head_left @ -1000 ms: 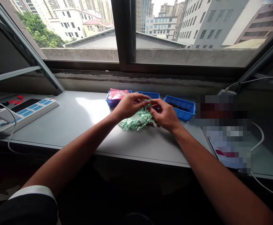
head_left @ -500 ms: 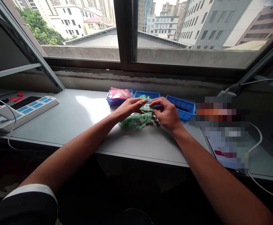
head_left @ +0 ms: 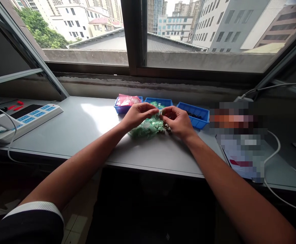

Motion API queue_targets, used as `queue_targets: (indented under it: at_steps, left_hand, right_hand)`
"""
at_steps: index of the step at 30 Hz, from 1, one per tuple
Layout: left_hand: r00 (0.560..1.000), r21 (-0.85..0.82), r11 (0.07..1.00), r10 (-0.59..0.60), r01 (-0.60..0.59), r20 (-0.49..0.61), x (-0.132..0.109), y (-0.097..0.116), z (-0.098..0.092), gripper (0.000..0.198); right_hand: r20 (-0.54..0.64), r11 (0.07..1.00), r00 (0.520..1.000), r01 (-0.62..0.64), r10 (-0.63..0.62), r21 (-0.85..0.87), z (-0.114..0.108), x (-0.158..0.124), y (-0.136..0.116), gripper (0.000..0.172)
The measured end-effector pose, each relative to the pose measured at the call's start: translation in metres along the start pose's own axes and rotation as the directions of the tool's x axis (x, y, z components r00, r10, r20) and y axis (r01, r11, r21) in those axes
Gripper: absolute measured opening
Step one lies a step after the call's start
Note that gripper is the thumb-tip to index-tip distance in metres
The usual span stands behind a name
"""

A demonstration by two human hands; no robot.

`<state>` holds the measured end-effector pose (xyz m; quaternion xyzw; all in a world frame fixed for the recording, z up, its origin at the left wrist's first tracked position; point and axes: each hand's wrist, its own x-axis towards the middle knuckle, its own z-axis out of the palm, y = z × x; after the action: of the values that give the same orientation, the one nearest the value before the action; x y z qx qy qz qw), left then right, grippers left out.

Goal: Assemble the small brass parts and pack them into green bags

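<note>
Both hands meet above the table, just in front of the blue bins. The fingertips of my left hand [head_left: 140,115] and my right hand [head_left: 177,121] pinch a small clear-green plastic bag [head_left: 160,113] between them. Its contents are too small to make out. Under the hands lies a heap of similar green plastic bags [head_left: 146,129], partly covered by my left hand. Several small dark metal-looking pieces [head_left: 167,128] are on the table beside the heap, close under my right hand.
Behind the hands stand a blue bin [head_left: 121,110] with pink bags, a middle blue bin [head_left: 168,101] with green bags, and a right blue bin [head_left: 204,122] with dark pieces. A power strip [head_left: 48,113] lies at left. Papers [head_left: 236,159] and a white cable [head_left: 277,149] lie at right.
My two hands have come closer together. The small bag between the fingertips has turned, showing a narrower side. The camera view has shifted slightly.
</note>
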<state>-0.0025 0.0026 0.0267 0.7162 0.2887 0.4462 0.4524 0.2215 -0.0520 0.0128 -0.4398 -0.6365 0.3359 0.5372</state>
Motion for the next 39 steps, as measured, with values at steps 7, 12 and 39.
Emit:
queue_targets:
  at_steps: [7,12,39]
  left_hand:
    - [0.978,0.045,0.99,-0.142,0.137,0.154,-0.003,0.005,-0.007,0.067]
    - [0.996,-0.059,0.996,-0.055,0.06,0.073,-0.001,-0.003,-0.008,0.081]
    - [0.999,-0.106,0.994,0.001,0.004,0.049,0.002,-0.01,-0.004,0.058]
  right_hand:
    - [-0.048,0.957,0.958,0.278,-0.282,-0.088,-0.001,0.0,-0.002,0.008]
    - [-0.015,0.96,0.969,0.242,-0.247,-0.143,-0.001,0.0,0.0,0.013]
    - [-0.007,0.99,0.991,0.131,-0.131,-0.061,0.0,-0.002,-0.004,0.038]
